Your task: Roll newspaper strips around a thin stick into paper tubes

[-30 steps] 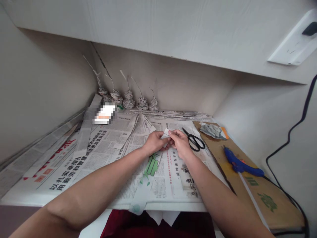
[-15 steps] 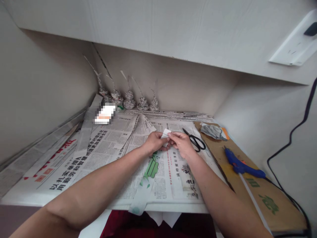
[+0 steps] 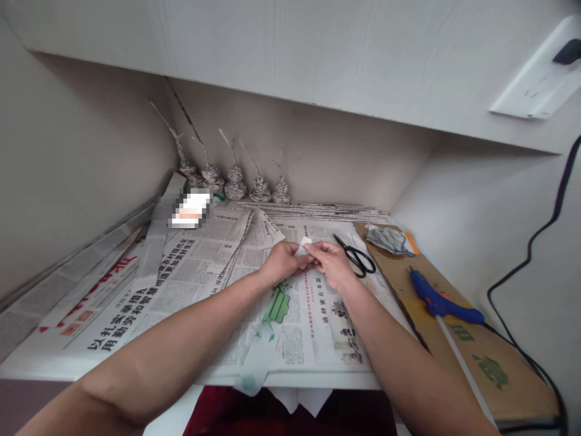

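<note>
Just ahead of the left hand and right hand, close together over newsprint: a small white piece of paper. Pinched narrowly in the right hand, between thumb and forefinger. In the left, also closed to a narrow pinch, a thin dark stick, poking out on both sides and running up to the paper. Impossible to tell how the lower fingers meet underneath.

Beneath, newspaper sheets with bold black headlines, partly covered by a paper strip: readable as 以扎实举措, 用勤劳和智慧 and 更加美好生活. Farther left, a large red masthead, too covered to read whole. Near the right forearm, a vertical heading, 一滴蜂蜜有多甜, above a photo. Nearer the table edge, a pale wrapper with green printing.

Just beside the right hand, black-handled scissors. Farther right, on cardboard marked with large green characters, not safely legible, a blue glue gun and a crumpled packet. At the back, coiled-paper gourd shapes in a row, thin paper rods laid alongside, and nearby a pixelated bright rectangle, unreadable.
</note>
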Tool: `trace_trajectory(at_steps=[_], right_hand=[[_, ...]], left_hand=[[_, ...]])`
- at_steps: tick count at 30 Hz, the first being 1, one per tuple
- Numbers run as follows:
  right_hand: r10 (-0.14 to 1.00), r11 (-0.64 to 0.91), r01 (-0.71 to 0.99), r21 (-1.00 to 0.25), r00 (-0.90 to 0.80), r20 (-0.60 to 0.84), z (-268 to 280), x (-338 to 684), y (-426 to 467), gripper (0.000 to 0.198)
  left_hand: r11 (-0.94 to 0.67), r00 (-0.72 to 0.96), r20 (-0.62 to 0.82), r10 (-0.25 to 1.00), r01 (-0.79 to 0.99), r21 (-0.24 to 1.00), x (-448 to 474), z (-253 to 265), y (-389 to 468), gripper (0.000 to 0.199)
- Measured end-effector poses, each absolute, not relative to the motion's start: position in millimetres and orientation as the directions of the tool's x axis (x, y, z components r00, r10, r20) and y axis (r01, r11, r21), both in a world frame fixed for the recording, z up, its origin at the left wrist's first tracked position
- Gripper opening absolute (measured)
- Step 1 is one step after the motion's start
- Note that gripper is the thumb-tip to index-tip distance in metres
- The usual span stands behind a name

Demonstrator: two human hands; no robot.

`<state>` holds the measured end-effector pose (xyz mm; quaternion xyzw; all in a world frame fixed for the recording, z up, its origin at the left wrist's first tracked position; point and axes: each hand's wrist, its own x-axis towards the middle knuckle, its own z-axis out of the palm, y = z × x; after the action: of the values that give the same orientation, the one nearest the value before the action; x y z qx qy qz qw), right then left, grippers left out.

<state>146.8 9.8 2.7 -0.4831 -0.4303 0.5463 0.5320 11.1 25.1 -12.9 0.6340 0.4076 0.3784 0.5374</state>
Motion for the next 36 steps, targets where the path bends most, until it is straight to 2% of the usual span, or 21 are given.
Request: trace_trajectory(at_steps=[7,12,14,22,28,36], right_hand=[[1.000,-0.013,-0.154,-0.988,0.020,-0.017,3.4,146.5,8.4,0.032],[0.995,0.021,-0.081,-0.996,-0.092,0.029,4.9,152.4,8.9,0.029],[0.996,0.028,-0.071,-0.997,-0.085,0.035,4.0,153.8,9.8,0.026],[1.000,-0.024,-0.096,-0.995,-0.020,-0.022,5.9,152.5,9.5,0.027],[0.998,-0.042,-0.115,-0.992,-0.049,-0.037,5.9,150.8,7.5,0.029],[0.996,0.003,-0.074,-0.997,-0.090,0.010,5.4,152.4,6.9,0.033]], left_hand=[[0.037,0.432,-0.022,0.902,-0.028,0.999,13.8,-7.9,20.8,0.025],[0.099,0.439,-0.048,0.897,-0.093,0.991,13.9,-7.1,21.8,0.022],[0.100,0.457,-0.039,0.889,-0.109,0.989,13.8,-7.0,22.2,0.020],[0.082,0.486,-0.043,0.873,-0.060,0.995,12.8,-7.3,22.1,0.026],[0.013,0.449,-0.027,0.893,0.034,0.999,12.3,-5.9,19.9,0.028],[0.095,0.521,-0.056,0.852,-0.049,0.994,14.1,-3.8,17.1,0.029]])
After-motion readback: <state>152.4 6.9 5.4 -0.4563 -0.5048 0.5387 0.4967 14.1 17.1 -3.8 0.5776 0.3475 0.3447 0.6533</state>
